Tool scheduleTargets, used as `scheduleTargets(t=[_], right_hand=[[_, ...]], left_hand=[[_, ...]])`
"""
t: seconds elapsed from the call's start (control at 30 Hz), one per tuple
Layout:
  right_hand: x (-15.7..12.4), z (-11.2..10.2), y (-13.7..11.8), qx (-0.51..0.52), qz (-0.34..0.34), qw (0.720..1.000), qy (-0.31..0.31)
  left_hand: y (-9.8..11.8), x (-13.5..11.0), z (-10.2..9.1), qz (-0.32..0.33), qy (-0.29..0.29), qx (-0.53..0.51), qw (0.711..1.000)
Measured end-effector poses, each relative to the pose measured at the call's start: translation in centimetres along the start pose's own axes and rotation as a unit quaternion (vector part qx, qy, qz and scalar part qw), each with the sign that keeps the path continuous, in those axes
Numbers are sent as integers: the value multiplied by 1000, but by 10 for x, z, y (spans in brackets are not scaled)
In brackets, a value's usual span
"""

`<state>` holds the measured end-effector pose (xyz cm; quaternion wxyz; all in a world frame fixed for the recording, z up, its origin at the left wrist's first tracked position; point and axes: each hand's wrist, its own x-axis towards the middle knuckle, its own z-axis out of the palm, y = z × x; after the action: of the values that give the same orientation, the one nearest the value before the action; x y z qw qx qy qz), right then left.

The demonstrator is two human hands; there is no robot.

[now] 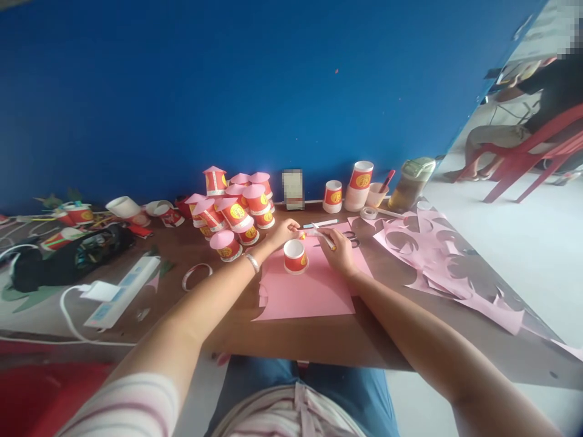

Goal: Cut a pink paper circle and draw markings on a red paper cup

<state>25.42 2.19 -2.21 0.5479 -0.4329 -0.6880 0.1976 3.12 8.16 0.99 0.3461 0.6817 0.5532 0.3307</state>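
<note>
Both of my hands are over the pink paper sheet (310,291), just behind an upright red-and-white paper cup (295,256) with its open top up. My left hand (286,233) has its fingertips pinched on one end of a narrow whitish strip (312,232) with bits of red and yellow. The other end is in my right hand (337,250), whose fingers are closed round it; the strip's exact kind is too small to make out. Dark-handled scissors (350,238) lie next to my right hand.
Several red cups with pink cone roofs (237,209) are stacked on the left. A power strip (122,291) and a tape roll (197,277) lie nearer. Pink paper offcuts (428,261), a lidded jar (411,182) and cups (359,185) stand right. A person (542,103) sits beyond.
</note>
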Motion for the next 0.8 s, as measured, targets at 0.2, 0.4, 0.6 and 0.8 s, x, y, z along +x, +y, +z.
scheduleTargets(t=[0.2, 0.4, 0.6, 0.8], right_hand=[[3, 0, -6, 68, 44, 997, -16], [4, 0, -6, 109, 91, 990, -6], [5, -1, -8, 155, 145, 977, -8], [7, -3, -12, 184, 167, 968, -20]], left_hand=[[12, 17, 11, 11, -52, 127, 990], [9, 10, -3, 19, -67, 180, 981], [4, 2, -15, 43, -88, 181, 979], [5, 7, -17, 88, -56, 161, 981]])
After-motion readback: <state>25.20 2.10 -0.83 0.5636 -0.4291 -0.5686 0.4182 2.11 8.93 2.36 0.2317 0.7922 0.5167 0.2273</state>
